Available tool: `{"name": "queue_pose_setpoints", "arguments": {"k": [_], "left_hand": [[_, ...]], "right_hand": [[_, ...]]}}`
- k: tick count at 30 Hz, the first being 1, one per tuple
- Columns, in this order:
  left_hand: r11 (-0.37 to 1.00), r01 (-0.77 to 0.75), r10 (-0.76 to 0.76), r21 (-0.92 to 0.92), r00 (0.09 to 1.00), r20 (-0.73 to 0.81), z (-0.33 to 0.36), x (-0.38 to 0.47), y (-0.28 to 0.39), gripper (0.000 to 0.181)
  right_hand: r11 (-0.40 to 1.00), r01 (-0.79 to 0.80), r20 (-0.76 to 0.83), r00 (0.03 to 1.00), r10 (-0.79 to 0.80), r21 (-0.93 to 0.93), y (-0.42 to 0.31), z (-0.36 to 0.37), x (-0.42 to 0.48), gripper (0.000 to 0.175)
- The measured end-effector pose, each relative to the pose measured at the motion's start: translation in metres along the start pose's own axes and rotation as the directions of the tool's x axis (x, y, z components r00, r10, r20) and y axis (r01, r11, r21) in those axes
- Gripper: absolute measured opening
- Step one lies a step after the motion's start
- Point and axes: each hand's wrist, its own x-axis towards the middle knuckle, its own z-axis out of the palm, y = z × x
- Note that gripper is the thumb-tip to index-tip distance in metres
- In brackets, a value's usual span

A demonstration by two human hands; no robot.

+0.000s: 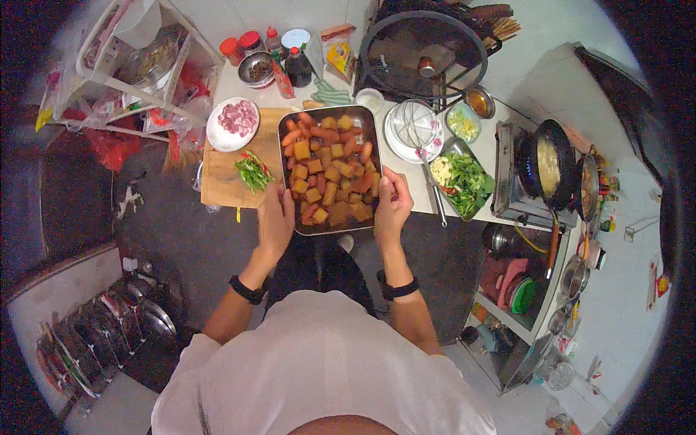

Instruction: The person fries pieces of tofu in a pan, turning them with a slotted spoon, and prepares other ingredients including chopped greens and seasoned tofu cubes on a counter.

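A dark rectangular pan [370,120] with a pale rim is held level between both my hands, its near end past the counter's front edge. It contains small sausages [324,132] and browned cubes [302,149], perhaps tofu, with brown powder over the near part. My left hand [278,217] grips the near left side, thumb at the rim. On the right side, my right hand [392,204] holds the rim with fingers around the outside. Just beyond my left hand, cut green and red peppers [253,173] lie on a wooden cutting board [220,182]. The pan's underside is hidden.
A plate of cut raw meat [238,118] sits on the board. Right of the pan are a wire skimmer [416,125] on plates and a tray of greens [467,185]. A wok [549,163] stands over a blue flame on the gas stove [505,168]. Bottles [298,68] line the back.
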Motion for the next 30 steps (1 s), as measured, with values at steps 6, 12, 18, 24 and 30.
{"name": "queue_pose_setpoints", "arguments": {"k": [6, 12, 18, 24, 30], "left_hand": [[0.999, -0.043, 0.044, 0.021, 0.999, -0.021, -0.025, 0.011, 0.028, 0.010], [0.998, -0.065, 0.066, 0.022, 0.997, -0.035, -0.002, 0.005, 0.014, 0.010], [0.998, -0.003, 0.005, -0.057, 0.999, 0.035, 0.018, -0.002, -0.014, 0.009], [0.998, -0.042, 0.039, -0.044, 0.997, -0.065, -0.005, 0.003, 0.015, 0.010], [0.998, -0.059, 0.059, -0.019, 0.998, 0.003, 0.017, 0.005, -0.012, 0.009]], "right_hand": [[0.997, -0.029, -0.027, 0.999, 0.031, 0.071, -0.021, 0.000, -0.001, 0.024], [0.994, -0.036, -0.027, 0.999, 0.039, 0.103, 0.019, -0.006, 0.004, 0.025], [0.998, -0.057, 0.009, 0.998, 0.057, -0.025, 0.027, -0.008, -0.002, 0.025], [0.980, 0.175, -0.050, 0.982, -0.180, -0.091, -0.046, -0.011, 0.007, 0.022], [1.000, -0.019, -0.031, 0.999, 0.019, -0.019, 0.024, -0.007, -0.006, 0.024]]}}
